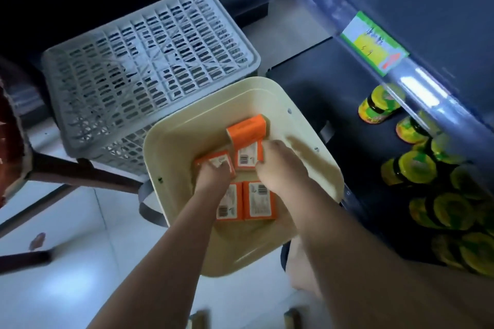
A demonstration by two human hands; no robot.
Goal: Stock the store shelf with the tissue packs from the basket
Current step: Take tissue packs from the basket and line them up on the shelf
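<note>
Single head-worn wide-angle view, looking steeply down onto the cream basket (213, 109) from close above, basket mid-frame. Beyond the basket, grey slatted crate (149, 75); right of it, shelf (307, 93) with yellow-lidded jars (417, 168); left, pale floor tiles (66, 235).

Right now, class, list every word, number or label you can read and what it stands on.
Nothing can be read for certain.
shelf price tag: handwriting, too blurred to read.
tissue packs: barcodes and fine print, too small to read.
jar lids: print blurred.
</note>
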